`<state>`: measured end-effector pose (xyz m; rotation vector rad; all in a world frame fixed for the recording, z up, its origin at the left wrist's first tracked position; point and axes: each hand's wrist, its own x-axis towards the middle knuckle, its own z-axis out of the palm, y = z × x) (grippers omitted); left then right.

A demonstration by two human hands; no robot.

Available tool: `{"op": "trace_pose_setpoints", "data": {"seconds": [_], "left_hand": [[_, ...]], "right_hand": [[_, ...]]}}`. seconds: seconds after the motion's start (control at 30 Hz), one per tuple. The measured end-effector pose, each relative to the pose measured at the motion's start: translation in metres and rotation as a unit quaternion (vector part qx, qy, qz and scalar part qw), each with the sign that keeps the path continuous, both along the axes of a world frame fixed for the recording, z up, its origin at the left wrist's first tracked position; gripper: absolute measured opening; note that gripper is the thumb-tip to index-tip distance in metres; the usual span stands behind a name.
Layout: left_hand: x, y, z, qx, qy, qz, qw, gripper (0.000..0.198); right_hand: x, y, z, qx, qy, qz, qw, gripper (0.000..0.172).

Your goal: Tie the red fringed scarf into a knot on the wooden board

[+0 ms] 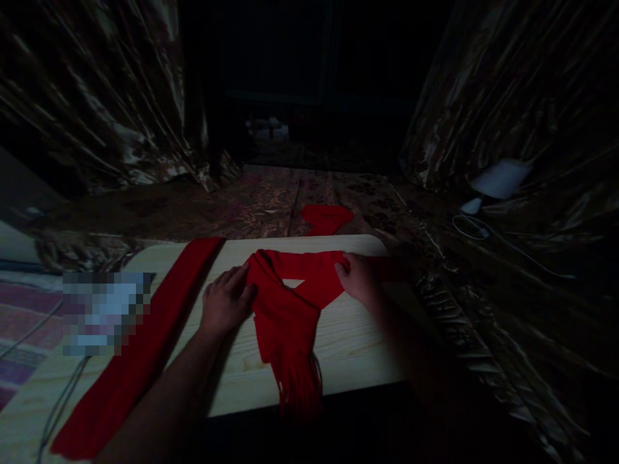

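Observation:
A red fringed scarf (290,316) lies folded and crossed over itself on the pale wooden table (358,361), its fringe hanging over the front edge. A small gap in the folds shows the wood. My left hand (227,299) rests at the scarf's left edge, fingers together and touching the cloth. At the upper right corner my right hand (356,277) pinches the scarf between thumb and fingers. Part of the red cloth extends right, past my right hand. Another long red strip of cloth (155,335) lies diagonally along the table's left side.
A blurred-out device (109,312) with a cable is at the left. Beyond the table, red cloth (327,218) lies on a patterned cover (261,200). A small white lamp (503,179) with a cord stands right, near dark curtains (546,96).

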<state>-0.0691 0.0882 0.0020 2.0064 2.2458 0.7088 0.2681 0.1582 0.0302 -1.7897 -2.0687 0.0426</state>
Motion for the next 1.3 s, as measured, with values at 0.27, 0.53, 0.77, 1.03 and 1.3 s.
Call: {"op": "trace_pose_setpoints", "data": {"seconds": [0.27,0.53,0.77,1.03,1.3], "left_hand": [[0.006,0.005,0.001,-0.006,0.035,0.059,0.998,0.054],[0.009,0.003,0.008,-0.052,0.039,0.061,0.996,0.06],[0.004,0.001,0.004,-0.051,0.016,0.048,0.997,0.067],[0.001,-0.001,0.006,-0.033,-0.009,0.029,0.999,0.07],[0.001,-0.001,0.011,-0.036,-0.042,0.03,0.998,0.07]], "right_hand": [[-0.035,0.023,-0.028,0.061,-0.015,0.066,0.996,0.047],[-0.037,0.035,-0.04,0.094,0.038,0.088,0.991,0.05],[-0.034,0.009,-0.032,0.11,0.072,-0.017,0.991,0.036],[-0.034,-0.046,-0.032,0.024,0.009,-0.104,0.994,0.019],[-0.042,-0.043,-0.028,0.04,-0.011,-0.121,0.992,0.013]]}}
